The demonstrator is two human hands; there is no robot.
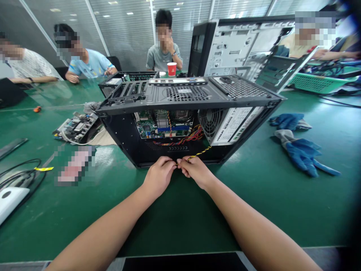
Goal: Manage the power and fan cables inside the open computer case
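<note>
A black computer case [126, 105] lies on the green table with its side open toward me. Inside it are a motherboard [146, 130], a power supply [237, 124] with a fan, and a bundle of red, yellow and black wires [183, 142]. From below the power supply runs a twisted yellow-and-black cable [203, 151]. My right hand [194, 170] is closed around this cable. Beside it, fingertips nearly touching, my left hand [160, 175] pinches the cable's end. The fingers hide that end, so its connector cannot be seen.
A loose circuit board assembly [80, 126] and a phone-like object [75, 165] lie at left, near black cables [19, 165]. Blue gloves [303, 150] rest at right. Behind stand another open case [234, 49], a red cup [172, 69] and a green basket [318, 83]. Several people sit around.
</note>
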